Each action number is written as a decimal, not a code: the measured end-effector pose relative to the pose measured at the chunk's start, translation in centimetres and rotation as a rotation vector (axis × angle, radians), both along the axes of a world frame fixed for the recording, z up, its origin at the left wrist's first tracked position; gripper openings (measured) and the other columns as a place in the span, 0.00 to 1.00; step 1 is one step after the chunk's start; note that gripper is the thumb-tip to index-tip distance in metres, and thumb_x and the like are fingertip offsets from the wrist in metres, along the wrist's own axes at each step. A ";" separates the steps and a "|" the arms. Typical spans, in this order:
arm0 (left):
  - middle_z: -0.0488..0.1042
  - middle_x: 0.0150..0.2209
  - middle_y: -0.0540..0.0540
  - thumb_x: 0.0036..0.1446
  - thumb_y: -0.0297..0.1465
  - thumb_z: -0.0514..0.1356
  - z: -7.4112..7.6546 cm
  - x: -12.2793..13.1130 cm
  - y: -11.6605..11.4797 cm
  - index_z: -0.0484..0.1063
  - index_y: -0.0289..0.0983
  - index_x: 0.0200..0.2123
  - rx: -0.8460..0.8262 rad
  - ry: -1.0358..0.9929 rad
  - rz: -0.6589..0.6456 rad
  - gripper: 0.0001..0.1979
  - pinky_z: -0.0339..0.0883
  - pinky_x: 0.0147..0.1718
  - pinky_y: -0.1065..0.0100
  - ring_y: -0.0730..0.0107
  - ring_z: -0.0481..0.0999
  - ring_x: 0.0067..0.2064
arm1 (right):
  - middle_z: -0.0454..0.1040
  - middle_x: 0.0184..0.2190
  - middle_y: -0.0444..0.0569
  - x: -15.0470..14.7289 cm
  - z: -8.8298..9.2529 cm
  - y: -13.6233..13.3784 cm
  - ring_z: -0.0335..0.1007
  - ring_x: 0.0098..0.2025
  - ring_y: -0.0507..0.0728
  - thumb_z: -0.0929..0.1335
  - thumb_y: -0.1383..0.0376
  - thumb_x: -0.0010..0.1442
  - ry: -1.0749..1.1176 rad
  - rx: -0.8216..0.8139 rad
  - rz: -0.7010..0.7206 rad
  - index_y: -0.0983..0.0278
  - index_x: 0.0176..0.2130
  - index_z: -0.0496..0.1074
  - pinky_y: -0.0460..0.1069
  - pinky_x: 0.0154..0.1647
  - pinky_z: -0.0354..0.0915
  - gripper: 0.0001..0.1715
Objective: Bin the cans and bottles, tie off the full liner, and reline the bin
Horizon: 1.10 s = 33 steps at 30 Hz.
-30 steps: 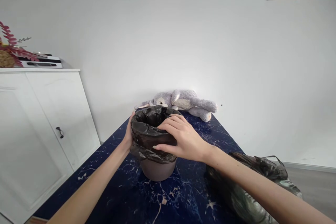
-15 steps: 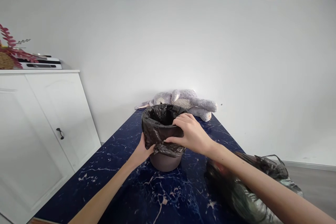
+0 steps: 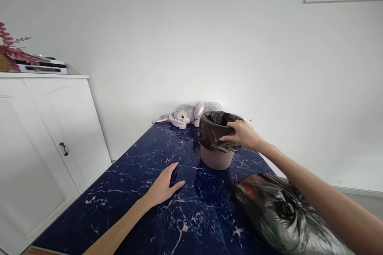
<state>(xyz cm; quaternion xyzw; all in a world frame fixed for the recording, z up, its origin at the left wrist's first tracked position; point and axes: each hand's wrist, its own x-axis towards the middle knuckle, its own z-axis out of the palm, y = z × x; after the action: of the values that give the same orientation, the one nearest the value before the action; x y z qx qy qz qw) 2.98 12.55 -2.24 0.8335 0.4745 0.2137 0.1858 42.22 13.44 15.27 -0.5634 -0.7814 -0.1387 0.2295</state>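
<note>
A brownish-grey trash can [image 3: 216,160] stands upright on the dark blue marbled table, toward its far right. A black bin liner [image 3: 213,135] lines it and is folded down over the outside of its rim. My right hand [image 3: 243,133] grips the near right rim through the liner, fingers inside and thumb outside. My left hand [image 3: 163,185] hovers at or just over the tabletop to the left of the can, thumb and fingers apart, holding nothing. A knotted black plastic bag [image 3: 278,211], full and bulging, lies under my right forearm.
A grey plush rabbit [image 3: 185,113] lies along the table's far edge against the wall, partly behind the can. To the left is a white cabinet [image 3: 56,135] with a flat device and a plant on top. The blue table [image 3: 125,191] narrows away from me.
The trash can has moved right and farther away, with my right hand still on its rim. My left hand has let go of the liner and come down toward the table.
</note>
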 end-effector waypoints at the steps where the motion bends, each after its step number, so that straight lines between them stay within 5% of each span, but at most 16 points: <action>1: 0.55 0.78 0.39 0.68 0.60 0.56 0.0 0.0 -0.1 0.52 0.46 0.78 0.010 0.013 -0.002 0.44 0.60 0.71 0.45 0.42 0.57 0.77 | 0.77 0.29 0.50 1.0 0.0 0.1 0.74 0.36 0.63 0.76 0.46 0.60 -0.004 -0.009 -0.018 0.60 0.31 0.69 0.51 0.34 0.57 0.23; 11: 0.59 0.76 0.43 0.76 0.50 0.50 0.4 0.2 -4.0 0.64 0.45 0.73 0.128 0.139 -0.024 0.29 0.56 0.73 0.41 0.46 0.56 0.77 | 0.76 0.27 0.51 8.8 -1.0 -2.0 0.74 0.34 0.65 0.72 0.39 0.60 -0.005 0.009 -0.147 0.59 0.31 0.69 0.52 0.32 0.59 0.28; 16: 0.56 0.77 0.50 0.77 0.48 0.49 1.3 -1.3 -7.9 0.60 0.51 0.75 0.099 0.231 -0.015 0.28 0.60 0.71 0.39 0.46 0.54 0.77 | 0.79 0.36 0.57 9.4 -1.8 -3.9 0.76 0.44 0.71 0.69 0.37 0.63 0.024 0.078 -0.170 0.62 0.43 0.76 0.59 0.42 0.68 0.32; 20: 0.57 0.76 0.54 0.76 0.48 0.52 1.7 -2.7 -9.4 0.57 0.58 0.75 0.097 0.258 0.015 0.28 0.67 0.67 0.40 0.45 0.58 0.75 | 0.76 0.56 0.62 6.3 -2.3 -7.3 0.71 0.60 0.74 0.66 0.43 0.69 0.128 0.228 -0.124 0.62 0.62 0.70 0.66 0.58 0.69 0.34; 23: 0.59 0.76 0.53 0.75 0.46 0.54 1.2 -3.3 -10.0 0.57 0.58 0.75 0.160 0.255 0.029 0.28 0.70 0.65 0.41 0.45 0.62 0.74 | 0.74 0.59 0.58 1.9 -3.3 -11.9 0.71 0.62 0.69 0.64 0.51 0.75 0.286 0.279 0.030 0.55 0.63 0.68 0.65 0.64 0.69 0.22; 29: 0.63 0.74 0.52 0.75 0.44 0.56 -0.6 -3.9 -11.2 0.61 0.56 0.73 0.274 0.241 0.047 0.27 0.72 0.63 0.42 0.44 0.64 0.73 | 0.80 0.50 0.48 -5.2 -8.1 -20.0 0.79 0.50 0.58 0.67 0.62 0.75 0.343 -0.321 0.458 0.54 0.52 0.75 0.51 0.53 0.74 0.09; 33: 0.65 0.73 0.51 0.75 0.44 0.56 -0.7 -4.0 -11.6 0.63 0.57 0.72 0.290 0.220 0.054 0.25 0.72 0.63 0.44 0.47 0.65 0.72 | 0.82 0.42 0.46 -6.7 -12.9 -21.1 0.81 0.41 0.56 0.65 0.65 0.75 0.423 -0.381 0.358 0.57 0.46 0.75 0.48 0.43 0.73 0.09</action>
<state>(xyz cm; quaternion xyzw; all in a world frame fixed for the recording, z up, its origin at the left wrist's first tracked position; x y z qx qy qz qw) -1.04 0.98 -2.90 0.8567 0.4786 0.1922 0.0049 35.54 -7.65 2.34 -0.4663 -0.8149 0.1723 0.2981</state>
